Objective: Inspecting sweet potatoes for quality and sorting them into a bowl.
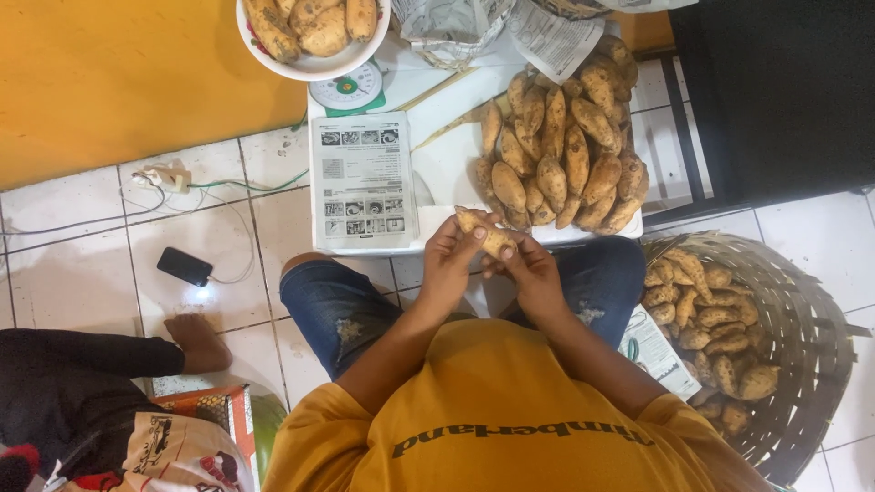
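Observation:
I hold one small tan sweet potato between both hands over my lap. My left hand grips its left end with thumb and fingers. My right hand closes on its right end from below. Just beyond my hands, a heap of sweet potatoes lies on a low white table. I wear a yellow shirt and blue jeans.
A woven basket with several sweet potatoes stands at my right. A white bowl of sweet potatoes rests on a kitchen scale. A printed sheet, a phone with cables, and another person's foot are at the left.

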